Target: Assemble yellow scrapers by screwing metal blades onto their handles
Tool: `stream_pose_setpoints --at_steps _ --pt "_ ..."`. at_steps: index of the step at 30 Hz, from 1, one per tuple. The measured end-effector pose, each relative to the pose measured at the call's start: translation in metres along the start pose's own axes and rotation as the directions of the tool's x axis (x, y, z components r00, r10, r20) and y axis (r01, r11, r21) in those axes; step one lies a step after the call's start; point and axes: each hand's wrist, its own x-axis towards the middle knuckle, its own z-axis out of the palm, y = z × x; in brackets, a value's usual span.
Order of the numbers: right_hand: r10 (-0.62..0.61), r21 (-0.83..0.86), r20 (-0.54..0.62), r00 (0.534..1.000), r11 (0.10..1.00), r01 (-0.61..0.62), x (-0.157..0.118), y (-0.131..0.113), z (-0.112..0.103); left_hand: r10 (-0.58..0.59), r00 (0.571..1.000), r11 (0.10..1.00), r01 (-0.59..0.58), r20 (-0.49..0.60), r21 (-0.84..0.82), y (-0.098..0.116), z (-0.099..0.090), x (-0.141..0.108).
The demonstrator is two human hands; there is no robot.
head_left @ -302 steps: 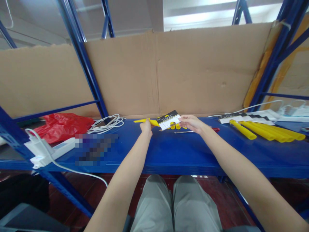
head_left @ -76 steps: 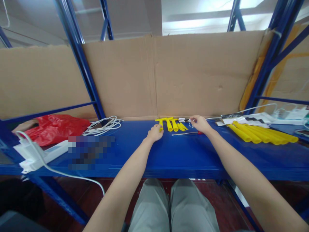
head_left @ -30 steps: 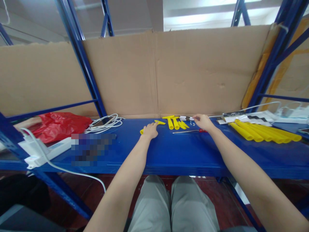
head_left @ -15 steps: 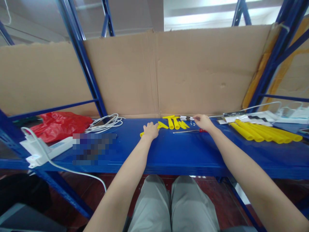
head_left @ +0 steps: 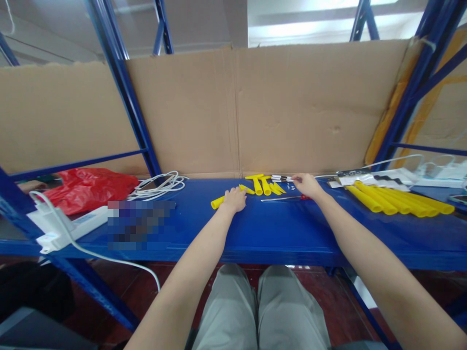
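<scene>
My left hand (head_left: 234,199) rests low over the shelf with its fingers loosely apart. A yellow tube (head_left: 218,202) lies beside it, partly covered by the hand, and a flat yellow piece (head_left: 247,189) is by its fingertips. My right hand (head_left: 305,183) has its fingers pressed together at the right end of several thin black-and-white rods (head_left: 280,178); whatever is between the fingertips is hidden. Small metal bits (head_left: 291,186) lie just below those fingers. A screwdriver (head_left: 280,199) with a red handle lies under the right wrist. Yellow T-shaped pieces (head_left: 258,186) and pointed yellow pieces (head_left: 278,188) sit between the hands.
Several yellow tubes (head_left: 397,200) lie in a row at right, near white packaging. At left are a red plastic bag (head_left: 91,189), a coiled white cable (head_left: 160,184) and a white power strip (head_left: 83,226). Cardboard (head_left: 189,116) backs the blue shelf (head_left: 277,228) between blue posts.
My left hand has slid a little to the right, uncovering more of the yellow tube. My right hand stays by the rods. Part of a hand now shows behind the red bag at far left.
</scene>
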Motion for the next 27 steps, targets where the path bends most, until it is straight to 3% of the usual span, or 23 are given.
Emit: stream_pose_setpoints --at_steps 9,13,27 --pt "0.060 -0.012 -0.014 0.998 0.998 -0.060 0.003 0.005 -0.003 -0.090 0.996 0.996 0.091 -0.025 0.026 -0.002 -0.009 -0.006" --pt "0.148 -0.022 -0.017 0.989 0.989 -0.149 0.003 0.008 -0.008 -0.117 0.993 0.993 0.117 -0.012 0.017 -0.003 -0.014 -0.009" --pt "0.315 -0.135 0.059 0.947 0.943 -0.305 0.007 0.039 0.001 -0.117 0.993 0.993 0.117 -0.009 -0.022 -0.004 -0.015 -0.010"
